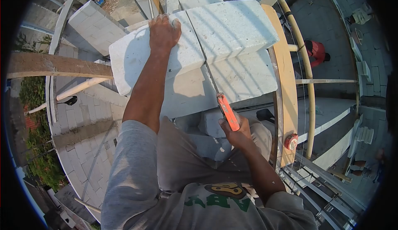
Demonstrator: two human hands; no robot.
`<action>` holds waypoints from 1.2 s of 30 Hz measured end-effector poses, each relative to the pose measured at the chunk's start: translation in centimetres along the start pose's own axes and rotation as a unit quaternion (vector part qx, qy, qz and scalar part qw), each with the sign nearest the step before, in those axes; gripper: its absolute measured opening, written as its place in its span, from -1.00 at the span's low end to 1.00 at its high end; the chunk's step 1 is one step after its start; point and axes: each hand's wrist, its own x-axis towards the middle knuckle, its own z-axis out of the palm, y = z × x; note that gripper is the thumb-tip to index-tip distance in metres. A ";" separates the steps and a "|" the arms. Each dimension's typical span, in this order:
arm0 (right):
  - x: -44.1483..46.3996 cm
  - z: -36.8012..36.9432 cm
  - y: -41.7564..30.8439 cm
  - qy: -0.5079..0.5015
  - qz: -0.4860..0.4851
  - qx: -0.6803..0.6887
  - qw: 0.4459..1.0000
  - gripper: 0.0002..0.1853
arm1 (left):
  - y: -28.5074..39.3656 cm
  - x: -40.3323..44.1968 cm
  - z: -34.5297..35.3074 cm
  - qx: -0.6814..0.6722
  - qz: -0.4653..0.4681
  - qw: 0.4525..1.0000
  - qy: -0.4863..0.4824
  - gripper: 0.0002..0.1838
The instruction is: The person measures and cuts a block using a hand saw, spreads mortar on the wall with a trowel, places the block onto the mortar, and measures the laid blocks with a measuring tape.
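Observation:
My left hand (164, 33) presses on the top of a white block (137, 52), its fingers over the far edge. In my right hand (237, 131) is the orange handle of a saw (229, 112). The saw's blade points away from me and lies in a narrow cut that runs across the top block, between the left part and the right part (232, 27). Beneath is another white block (248, 78), which bears the top one.
A wooden plank (286, 89) with a red tape measure (291, 141) on it stands at the right, beside bamboo poles (309, 68). A wooden beam (58, 65) meets the blocks at left. Below right, a person in red (317, 53) bends down.

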 end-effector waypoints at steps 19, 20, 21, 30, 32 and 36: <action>3.8 0.3 -3.9 0.010 -0.029 -0.001 1.000 -0.79 | -0.4 0.0 0.4 -0.023 0.039 0.999 0.029 -0.41; 0.0 -0.4 -3.1 0.004 0.009 -0.021 1.000 -0.79 | -0.4 0.1 0.1 -0.023 0.038 0.999 0.029 -0.41; -3.5 -0.5 -0.8 -0.010 0.049 -0.003 0.999 -0.75 | -0.6 0.1 0.0 -0.024 0.037 0.999 0.026 -0.42; 4.9 -0.2 -5.6 0.000 -0.021 0.012 1.000 -0.81 | -0.5 -0.1 0.3 -0.008 0.033 0.998 0.049 -0.42; 2.7 0.1 -3.6 0.006 -0.027 0.035 0.999 -0.81 | -0.7 0.0 0.6 -0.014 0.046 0.997 0.056 -0.42; -7.4 -0.3 2.9 0.064 -0.086 0.016 0.994 -0.82 | -0.6 -0.3 0.3 -0.015 0.010 1.000 0.025 -0.40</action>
